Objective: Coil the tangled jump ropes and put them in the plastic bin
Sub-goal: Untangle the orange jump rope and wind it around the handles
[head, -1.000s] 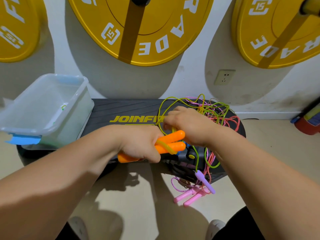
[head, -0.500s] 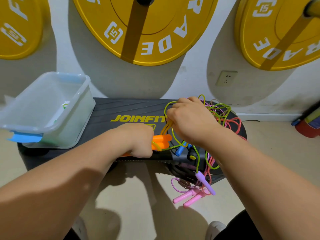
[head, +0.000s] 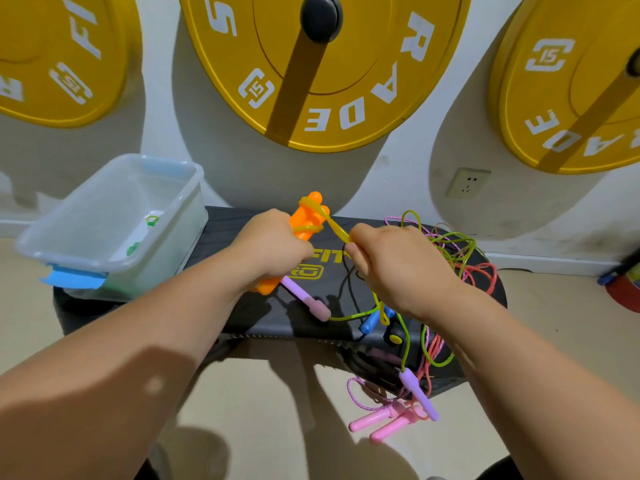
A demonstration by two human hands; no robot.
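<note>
My left hand (head: 273, 247) grips a pair of orange rope handles (head: 308, 216), held upright with yellow cord wound around their tops. My right hand (head: 391, 265) pinches that yellow cord (head: 337, 230) just to the right of the handles, pulled taut. A tangle of green, pink and red ropes (head: 453, 258) lies behind my right hand on the black step board (head: 242, 237). A purple handle (head: 304, 299) lies on the board below my left hand. Pink handles (head: 381, 422) and another purple handle (head: 419, 396) hang off the front edge. The clear plastic bin (head: 110, 216) stands at the board's left end.
Three yellow weight plates (head: 346, 64) lean against the white wall behind the board. A blue handle (head: 372, 318) lies near the board's front edge. A wall socket (head: 467, 183) is at the right. A red object (head: 625, 289) sits on the floor at far right.
My left hand has turned the orange handles from lying flat to upright and lifted them. My right hand has drawn the yellow cord around their tops. The view has moved closer.
</note>
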